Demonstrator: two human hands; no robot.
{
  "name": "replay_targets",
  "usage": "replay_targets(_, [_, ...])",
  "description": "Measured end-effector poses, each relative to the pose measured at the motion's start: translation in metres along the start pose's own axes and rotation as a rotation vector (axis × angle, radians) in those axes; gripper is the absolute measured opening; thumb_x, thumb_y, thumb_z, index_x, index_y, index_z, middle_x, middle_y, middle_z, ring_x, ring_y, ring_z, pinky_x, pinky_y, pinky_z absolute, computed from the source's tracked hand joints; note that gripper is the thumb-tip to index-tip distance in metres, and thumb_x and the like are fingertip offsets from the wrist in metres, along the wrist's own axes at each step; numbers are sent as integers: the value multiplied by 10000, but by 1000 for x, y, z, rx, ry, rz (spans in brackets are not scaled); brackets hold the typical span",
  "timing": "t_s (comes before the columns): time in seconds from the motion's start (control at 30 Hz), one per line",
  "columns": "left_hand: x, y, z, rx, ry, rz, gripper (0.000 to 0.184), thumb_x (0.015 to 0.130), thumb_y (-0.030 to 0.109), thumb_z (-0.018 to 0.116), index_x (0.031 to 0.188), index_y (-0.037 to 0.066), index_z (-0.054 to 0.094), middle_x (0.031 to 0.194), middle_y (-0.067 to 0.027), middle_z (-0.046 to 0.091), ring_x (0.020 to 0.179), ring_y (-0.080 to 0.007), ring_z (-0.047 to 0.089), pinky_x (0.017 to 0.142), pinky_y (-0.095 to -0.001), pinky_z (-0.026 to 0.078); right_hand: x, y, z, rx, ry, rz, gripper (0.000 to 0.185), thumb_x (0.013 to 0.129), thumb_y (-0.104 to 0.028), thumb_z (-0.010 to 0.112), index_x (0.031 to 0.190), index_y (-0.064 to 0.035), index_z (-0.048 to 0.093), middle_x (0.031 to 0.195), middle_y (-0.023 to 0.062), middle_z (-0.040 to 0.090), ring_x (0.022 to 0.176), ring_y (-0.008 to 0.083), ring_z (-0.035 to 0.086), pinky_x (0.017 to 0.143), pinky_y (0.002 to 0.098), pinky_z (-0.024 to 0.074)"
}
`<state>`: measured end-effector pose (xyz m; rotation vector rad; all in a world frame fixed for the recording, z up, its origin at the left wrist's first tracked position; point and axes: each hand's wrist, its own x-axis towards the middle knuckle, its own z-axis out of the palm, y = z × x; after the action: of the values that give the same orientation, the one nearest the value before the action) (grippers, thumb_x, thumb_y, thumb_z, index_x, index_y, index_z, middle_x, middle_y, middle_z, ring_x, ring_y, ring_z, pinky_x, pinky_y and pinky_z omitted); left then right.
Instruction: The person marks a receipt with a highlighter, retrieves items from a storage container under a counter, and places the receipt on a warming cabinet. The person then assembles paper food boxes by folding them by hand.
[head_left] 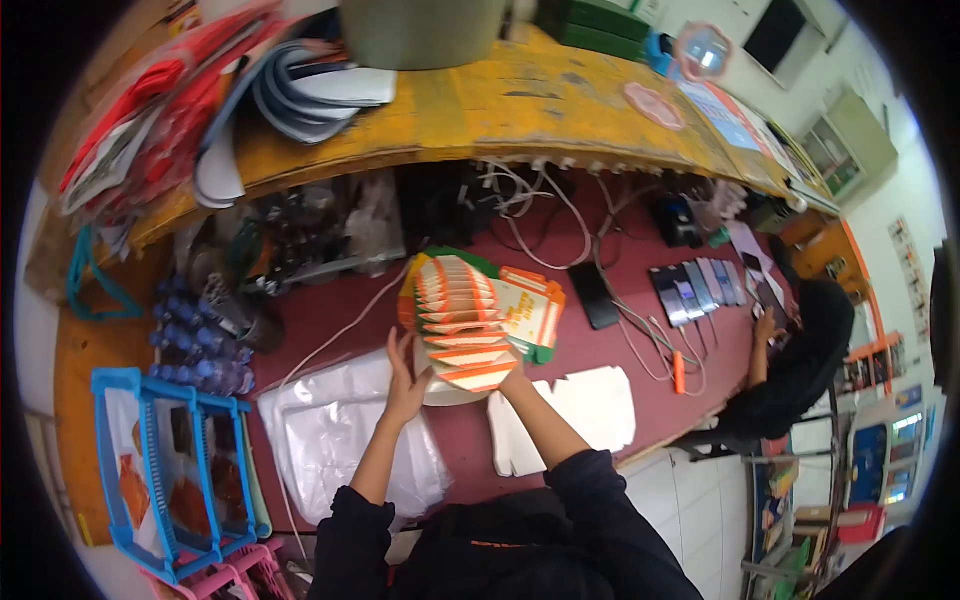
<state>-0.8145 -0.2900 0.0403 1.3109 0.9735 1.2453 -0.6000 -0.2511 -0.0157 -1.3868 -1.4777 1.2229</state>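
A stack of nested orange-and-white paper food boxes (462, 340), their printed edges fanned out, stands in front of me on the dark red table. My left hand (404, 386) presses against its lower left side, fingers upright along it. On the opposite side, my right hand (514, 378) grips the stack's near right corner, its fingers mostly hidden. Behind and right of the stack lie printed flat cartons (530, 305) in orange, white and green. White die-cut sheets (590, 405) lie beneath my right forearm, and clear plastic bags (345, 425) beside my left one.
A black phone (594, 296) and several more phones (697, 288) lie among white cables. Water bottles (200, 345) and a blue rack (170, 470) stand left. A yellow shelf (480, 115) overhangs the back. Another person (800, 350) sits at the right end.
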Motion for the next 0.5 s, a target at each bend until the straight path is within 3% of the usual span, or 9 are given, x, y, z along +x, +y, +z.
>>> replay_targets(0.07, [0, -34, -1, 122, 149, 18, 792, 785, -61, 469, 1411, 106, 14, 1423, -197, 221, 1307, -318, 269, 1054, -409, 246, -26, -24, -13, -451, 94, -411, 650, 823, -286, 593, 1341, -24, 299, 1303, 190, 412, 1104, 327, 493, 931, 400, 399])
replay_targets(0.1, [-2, -45, -4, 72, 215, -1, 781, 786, -40, 507, 1403, 88, 46, 1398, -203, 245, 1280, -324, 303, 1037, -418, 266, -51, -63, -18, 8, 88, -92, 712, 737, -282, 701, 1302, -26, 352, 1277, 213, 419, 1101, 356, 486, 933, 420, 390])
replay_targets(0.13, [-6, -32, 5, 62, 196, -5, 781, 786, -40, 507, 1403, 88, 46, 1398, -203, 245, 1280, -324, 303, 1037, -418, 266, -67, -50, -33, -211, 134, -48, 757, 719, -299, 717, 1322, -41, 339, 1309, 190, 399, 1184, 343, 404, 986, 431, 330])
replay_targets(0.17, [-14, -17, 8, 177, 346, -22, 752, 780, -30, 525, 1385, 73, 89, 1368, -209, 267, 1239, -320, 336, 1010, -418, 286, -90, -36, -51, -427, 172, -3, 802, 701, -317, 733, 1341, -55, 327, 1342, 168, 378, 1267, 331, 322, 1039, 442, 270])
replay_targets(0.23, [-28, -8, 23, 290, 490, -35, 724, 775, -19, 543, 1367, 57, 133, 1337, -215, 288, 1198, -316, 369, 983, -418, 305, -146, 0, -83, -861, 546, 212, 844, 670, -357, 759, 1332, -54, 330, 1306, 186, 388, 1251, 344, 314, 1004, 482, 282])
replay_targets(0.3, [-60, -16, 52, 699, 652, 586, 619, 749, 49, 618, 1286, 44, 311, 1265, -181, 362, 1114, -314, 411, 932, -441, 332, -203, 18, -119, -931, 891, 501, 868, 634, -388, 777, 1306, -46, 348, 1303, 209, 365, 1230, 352, 331, 964, 504, 305])
replay_targets(0.37, [-97, -12, 92, 616, 89, 687, 462, 735, 137, 660, 1148, 50, 470, 1217, -149, 433, 1104, -319, 430, 932, -486, 328, -231, 26, -135, -947, 932, 608, 867, 615, -395, 787, 1288, -45, 366, 1304, 215, 353, 1227, 358, 328, 962, 499, 304])
replay_targets(0.43, [-106, -2, 131, 620, -680, 387, 368, 748, 252, 669, 1038, 56, 554, 1223, -127, 470, 1134, -311, 434, 958, -525, 313, -245, 28, -140, -956, 976, 710, 866, 596, -402, 796, 1269, -45, 383, 1305, 221, 341, 1225, 364, 326, 960, 494, 304])
replay_targets(0.5, [-116, -22, 157, 773, -761, 402, 356, 767, 274, 652, 1037, 59, 562, 1242, -127, 466, 1156, -307, 427, 977, -521, 309, -251, 23, -145, -946, 986, 588, 816, 623, -340, 779, 1266, -45, 373, 1238, 185, 401, 1198, 340, 350, 935, 496, 309])
